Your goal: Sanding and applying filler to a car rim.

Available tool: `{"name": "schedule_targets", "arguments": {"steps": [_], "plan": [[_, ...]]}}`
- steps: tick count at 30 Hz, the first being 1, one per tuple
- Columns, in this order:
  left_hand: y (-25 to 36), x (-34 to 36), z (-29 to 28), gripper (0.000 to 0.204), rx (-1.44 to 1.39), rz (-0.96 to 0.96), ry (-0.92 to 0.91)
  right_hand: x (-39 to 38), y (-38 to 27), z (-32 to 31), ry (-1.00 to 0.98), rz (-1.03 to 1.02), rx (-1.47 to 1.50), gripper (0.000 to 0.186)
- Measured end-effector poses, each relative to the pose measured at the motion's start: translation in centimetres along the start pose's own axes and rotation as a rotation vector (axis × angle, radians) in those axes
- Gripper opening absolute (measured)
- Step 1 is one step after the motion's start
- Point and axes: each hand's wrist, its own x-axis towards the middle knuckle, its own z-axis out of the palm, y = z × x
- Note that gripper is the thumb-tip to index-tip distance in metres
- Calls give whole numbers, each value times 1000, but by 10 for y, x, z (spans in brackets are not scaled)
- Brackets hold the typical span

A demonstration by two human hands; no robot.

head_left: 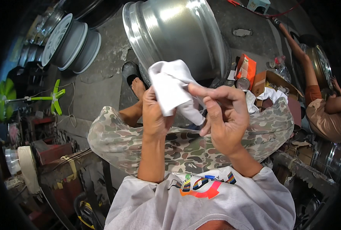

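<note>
A folded white cloth is held up in front of me over my lap. My left hand is closed on its left side, the fingers partly hidden behind it. At the cloth's right edge my right hand has its fingers bent, with the index fingertip against the fabric and the thumb close by. Some of the cloth's edge near these fingers is blurred. Just beyond the cloth a large bare-metal wheel rim lies on its side, touched by neither hand.
Grey wheel rims stand at the far left, near a green fan. To the right are an orange packet, an open tin and a cardboard box of cloths. Another person works at a rim at the right edge.
</note>
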Motion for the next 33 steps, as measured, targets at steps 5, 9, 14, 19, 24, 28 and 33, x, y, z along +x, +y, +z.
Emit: {"name": "schedule_targets", "arguments": {"steps": [5, 9, 14, 19, 24, 28, 33], "plan": [[-8, 1, 7, 28, -28, -27, 68, 6, 30, -2, 8, -401, -274, 21], [-7, 1, 10, 22, 433, 29, 180, 6, 34, -4, 18, -632, -696, 40], [-8, 6, 3, 23, 381, 34, 217, -4, 31, -6, -120, -538, -1007, 39], [-6, -3, 1, 30, -243, -128, 151, -3, 24, -8, -310, -538, -860, 38], [-1, -2, 0, 33, -59, -190, 29, -7, 4, -3, -29, 185, 103, 20], [0, 2, -2, 25, 569, -70, -12, 5, 11, -17, -5, 440, 410, 19], [-5, -2, 7, 17, 737, -87, -24, -3, 11, -27, -49, 335, -106, 7]]}}
